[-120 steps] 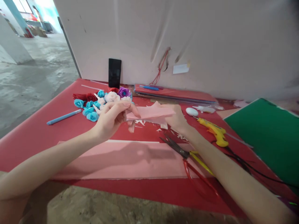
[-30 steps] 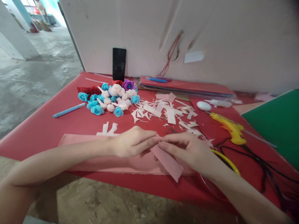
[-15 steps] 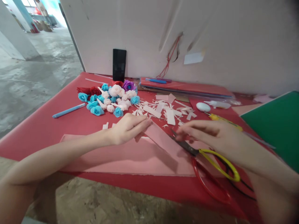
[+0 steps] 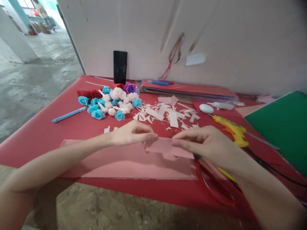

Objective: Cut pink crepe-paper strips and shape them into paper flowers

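A pink paper strip point(image 4: 163, 147) is stretched between my two hands above a larger pink paper sheet point(image 4: 115, 167). My left hand point(image 4: 133, 133) pinches the strip's left end between thumb and fingers. Closer to its middle, the fingertips of my right hand point(image 4: 200, 142) grip the strip's upper edge. Under my right wrist lie scissors point(image 4: 211, 188) with one red and one yellow handle loop; their blades are mostly hidden by my hand and the paper.
Paper roses point(image 4: 115, 100) in blue, white, red and purple lie beyond my left hand, beside several pale paper scraps point(image 4: 168, 113). A yellow glue gun point(image 4: 231, 127), white egg-shaped object point(image 4: 206, 108) and green board point(image 4: 283, 127) sit right. A black phone point(image 4: 120, 67) leans on the wall; a blue pen point(image 4: 69, 114) lies left.
My right hand has moved left from above the scissors and taken hold of the strip. The strip has turned from slanting down to the right to nearly level.
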Action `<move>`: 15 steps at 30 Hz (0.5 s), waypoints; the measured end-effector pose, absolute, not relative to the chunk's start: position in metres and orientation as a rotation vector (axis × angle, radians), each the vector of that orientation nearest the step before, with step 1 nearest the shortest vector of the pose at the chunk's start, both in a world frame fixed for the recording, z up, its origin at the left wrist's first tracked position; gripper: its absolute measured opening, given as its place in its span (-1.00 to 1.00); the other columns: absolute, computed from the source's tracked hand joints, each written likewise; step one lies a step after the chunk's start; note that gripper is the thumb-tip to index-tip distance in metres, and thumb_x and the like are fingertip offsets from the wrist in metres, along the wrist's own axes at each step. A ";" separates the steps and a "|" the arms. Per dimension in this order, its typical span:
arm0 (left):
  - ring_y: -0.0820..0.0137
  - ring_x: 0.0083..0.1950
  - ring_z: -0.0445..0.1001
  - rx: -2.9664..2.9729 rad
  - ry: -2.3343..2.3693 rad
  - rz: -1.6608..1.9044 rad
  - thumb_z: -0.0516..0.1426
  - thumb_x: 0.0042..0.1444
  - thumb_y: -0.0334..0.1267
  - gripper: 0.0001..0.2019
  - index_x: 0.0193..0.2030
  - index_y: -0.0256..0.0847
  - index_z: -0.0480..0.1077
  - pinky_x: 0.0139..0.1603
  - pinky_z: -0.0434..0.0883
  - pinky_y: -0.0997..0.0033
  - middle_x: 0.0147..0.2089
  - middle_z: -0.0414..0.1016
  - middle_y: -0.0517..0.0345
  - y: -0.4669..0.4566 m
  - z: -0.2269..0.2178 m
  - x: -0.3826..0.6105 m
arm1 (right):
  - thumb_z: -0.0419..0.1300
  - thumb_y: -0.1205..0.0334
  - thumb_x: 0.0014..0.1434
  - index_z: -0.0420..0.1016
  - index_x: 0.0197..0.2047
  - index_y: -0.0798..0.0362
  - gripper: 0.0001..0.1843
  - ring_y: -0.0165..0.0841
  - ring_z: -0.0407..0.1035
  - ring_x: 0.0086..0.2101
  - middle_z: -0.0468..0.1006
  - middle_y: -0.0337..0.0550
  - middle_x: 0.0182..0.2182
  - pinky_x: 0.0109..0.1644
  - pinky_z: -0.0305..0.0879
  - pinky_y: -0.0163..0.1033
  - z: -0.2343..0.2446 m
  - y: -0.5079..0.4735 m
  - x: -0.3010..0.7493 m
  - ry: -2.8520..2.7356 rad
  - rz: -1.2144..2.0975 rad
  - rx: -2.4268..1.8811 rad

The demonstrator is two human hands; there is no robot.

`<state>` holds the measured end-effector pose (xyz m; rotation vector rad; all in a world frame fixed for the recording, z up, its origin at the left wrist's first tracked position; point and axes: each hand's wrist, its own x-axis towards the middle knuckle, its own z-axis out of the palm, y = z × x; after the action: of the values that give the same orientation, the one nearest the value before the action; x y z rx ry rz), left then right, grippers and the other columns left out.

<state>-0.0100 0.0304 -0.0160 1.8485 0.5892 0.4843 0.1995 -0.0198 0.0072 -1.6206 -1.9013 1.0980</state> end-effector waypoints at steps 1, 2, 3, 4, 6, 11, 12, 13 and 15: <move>0.58 -0.50 0.33 1.856 0.593 0.453 0.03 0.08 -0.22 -0.75 -0.50 -0.32 0.41 -0.47 0.28 0.65 -0.53 0.45 0.19 0.031 -0.016 -0.009 | 0.20 -0.03 -0.05 0.53 -0.45 0.00 -0.73 -0.44 0.33 -0.55 0.52 -0.24 -0.56 -0.53 0.21 -0.36 0.006 -0.020 0.196 -1.927 1.125 -1.610; 0.58 -0.49 0.33 1.881 0.588 0.419 0.05 0.07 -0.22 -0.77 -0.45 -0.32 0.44 -0.46 0.28 0.65 -0.51 0.46 0.19 0.030 -0.017 -0.009 | 0.20 -0.01 -0.04 0.54 -0.45 0.00 -0.74 -0.43 0.34 -0.53 0.53 -0.23 -0.55 -0.51 0.22 -0.36 0.006 -0.020 0.193 -1.952 1.149 -1.594; 0.58 -0.49 0.32 1.917 0.570 0.379 0.06 0.06 -0.22 -0.77 -0.41 -0.33 0.46 -0.47 0.27 0.65 -0.50 0.46 0.18 0.030 -0.018 -0.008 | 0.20 0.00 -0.04 0.54 -0.47 0.01 -0.75 -0.43 0.35 -0.52 0.54 -0.23 -0.54 -0.50 0.21 -0.36 0.006 -0.020 0.189 -1.976 1.165 -1.576; 0.58 -0.51 0.30 1.954 0.545 0.340 0.06 0.07 -0.22 -0.76 -0.38 -0.34 0.47 -0.49 0.25 0.65 -0.51 0.46 0.18 0.029 -0.019 -0.008 | 0.20 0.02 -0.04 0.54 -0.49 0.02 -0.75 -0.44 0.34 -0.53 0.53 -0.23 -0.56 -0.50 0.20 -0.37 0.006 -0.021 0.187 -2.000 1.175 -1.567; 0.59 -0.55 0.26 2.006 0.513 0.304 0.05 0.08 -0.23 -0.75 -0.37 -0.35 0.49 -0.54 0.21 0.65 -0.54 0.44 0.18 0.027 -0.021 -0.007 | 0.20 0.02 -0.05 0.53 -0.54 0.03 -0.75 -0.48 0.29 -0.61 0.48 -0.25 -0.64 -0.57 0.15 -0.38 0.010 -0.021 0.189 -2.012 1.176 -1.598; 0.62 -0.58 0.17 1.949 0.595 0.517 0.05 0.08 -0.26 -0.76 -0.45 -0.35 0.46 -0.58 0.17 0.67 -0.63 0.30 0.25 0.023 -0.020 -0.004 | 0.15 -0.05 0.01 0.49 -0.48 0.02 -0.69 -0.48 0.31 -0.60 0.48 -0.22 -0.60 -0.58 0.20 -0.39 0.018 -0.018 0.205 -1.745 0.876 -1.626; 0.63 -0.59 0.16 1.922 0.617 0.552 0.05 0.09 -0.26 -0.75 -0.50 -0.34 0.43 -0.58 0.17 0.68 -0.65 0.27 0.27 0.021 -0.019 -0.003 | 0.12 -0.06 0.02 0.49 -0.41 0.01 -0.68 -0.47 0.34 -0.56 0.51 -0.20 -0.53 -0.54 0.24 -0.39 0.018 -0.018 0.205 -1.705 0.828 -1.580; 0.64 -0.60 0.16 1.899 0.634 0.573 0.05 0.09 -0.26 -0.73 -0.55 -0.34 0.40 -0.58 0.17 0.69 -0.66 0.25 0.28 0.019 -0.018 -0.003 | 0.12 -0.07 0.02 0.48 -0.32 0.00 -0.67 -0.46 0.36 -0.53 0.53 -0.19 -0.48 -0.52 0.27 -0.38 0.017 -0.018 0.203 -1.701 0.826 -1.543; 0.66 -0.62 0.14 1.883 0.652 0.597 0.05 0.09 -0.27 -0.68 -0.65 -0.33 0.32 -0.59 0.17 0.70 -0.69 0.22 0.29 0.017 -0.015 -0.002 | 0.17 -0.05 -0.01 0.47 -0.27 0.01 -0.67 -0.46 0.36 -0.53 0.53 -0.20 -0.47 -0.52 0.28 -0.37 0.015 -0.019 0.198 -1.766 0.943 -1.515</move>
<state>-0.0019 0.0166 -0.0151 1.8826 0.6520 0.5969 0.1984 -0.0190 0.0148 -1.5154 -1.7655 0.9434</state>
